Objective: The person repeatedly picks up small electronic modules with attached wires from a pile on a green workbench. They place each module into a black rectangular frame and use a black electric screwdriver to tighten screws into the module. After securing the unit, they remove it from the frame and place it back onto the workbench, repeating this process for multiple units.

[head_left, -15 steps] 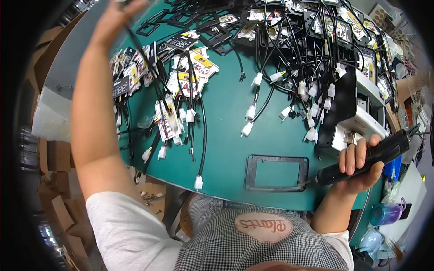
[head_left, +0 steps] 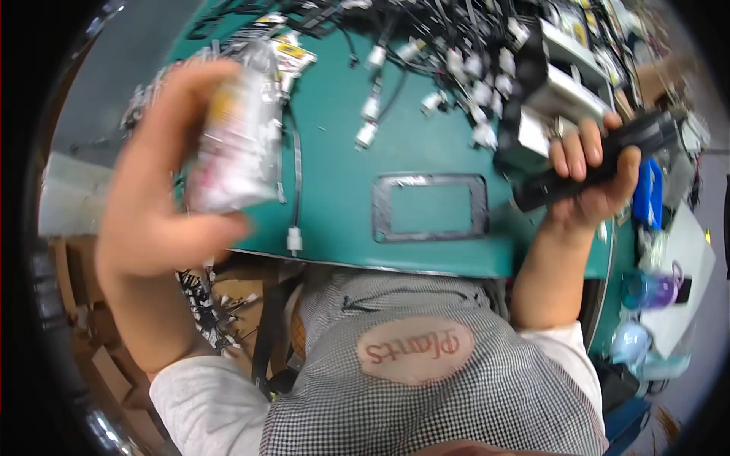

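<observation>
Close to the camera, my left hand (head_left: 148,182) has its fingers and thumb closed around a display board (head_left: 242,140) with a white, yellow and red backing. Motion blurs the board, so its details are lost. My right hand (head_left: 593,167) grips a black electric screwdriver (head_left: 645,138) whose tip end points left. Between the hands, a black rectangular frame (head_left: 384,209) lies flat on the green table mat (head_left: 334,190). The screwdriver's tip end is near the frame's right side, and I cannot tell if it touches.
At the back lie many black cables with white connectors (head_left: 365,137). More display boards (head_left: 293,57) are piled at the far left. A black and white metal device (head_left: 559,99) stands behind my right hand. Further right are a blue bin (head_left: 648,194) and a purple-teal cup (head_left: 654,289).
My left hand has come from the far left back to near the camera, now with a display board in it. The view has shifted; my right hand still holds the screwdriver by the frame.
</observation>
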A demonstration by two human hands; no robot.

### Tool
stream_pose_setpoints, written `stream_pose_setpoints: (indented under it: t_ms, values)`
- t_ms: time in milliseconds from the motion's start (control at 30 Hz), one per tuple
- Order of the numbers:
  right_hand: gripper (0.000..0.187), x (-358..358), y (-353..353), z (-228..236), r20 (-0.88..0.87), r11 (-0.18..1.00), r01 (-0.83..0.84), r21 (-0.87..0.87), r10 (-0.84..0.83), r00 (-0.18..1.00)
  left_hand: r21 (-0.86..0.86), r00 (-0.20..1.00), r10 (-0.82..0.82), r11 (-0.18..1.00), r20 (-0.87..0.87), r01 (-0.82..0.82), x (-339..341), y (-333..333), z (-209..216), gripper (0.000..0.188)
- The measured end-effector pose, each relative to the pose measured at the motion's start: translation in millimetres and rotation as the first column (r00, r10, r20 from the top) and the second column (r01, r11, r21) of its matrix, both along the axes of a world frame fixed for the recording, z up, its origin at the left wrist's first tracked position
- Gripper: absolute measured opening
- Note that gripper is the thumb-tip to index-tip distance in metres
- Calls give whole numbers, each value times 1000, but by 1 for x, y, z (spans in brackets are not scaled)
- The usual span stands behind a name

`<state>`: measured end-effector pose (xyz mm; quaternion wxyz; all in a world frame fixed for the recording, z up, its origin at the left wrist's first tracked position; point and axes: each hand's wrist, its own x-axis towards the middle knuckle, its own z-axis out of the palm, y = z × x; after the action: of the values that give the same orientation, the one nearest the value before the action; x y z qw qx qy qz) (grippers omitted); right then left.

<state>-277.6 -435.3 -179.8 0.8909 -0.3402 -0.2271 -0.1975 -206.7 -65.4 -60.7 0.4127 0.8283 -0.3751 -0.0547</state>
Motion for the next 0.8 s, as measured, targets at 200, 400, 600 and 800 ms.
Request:
stream_pose_setpoints:
  t_ms: [200, 400, 600, 800]
  values:
    - [41, 4, -17, -2, 1, 999, 7, 47, -7, 1000, 281, 993, 19, 958, 113, -50, -48, -94, -95, 74]
    - [45, 3, -27, -1, 32, 998, -17, 63, 15, 999, 240, 932, -55, 970, 358, -34, -61, -126, -146, 58]
    - [42, 32, -11, -17, 444, 847, -422, 323, 258, 858, 365, 863, -98, 925, 495, -104, -65, -126, -151, 46]
    - [45, 1, -22, 3, 84, 993, 114, -30, -111, 990, 333, 939, -99, 943, 330, -18, -57, -124, -150, 43]
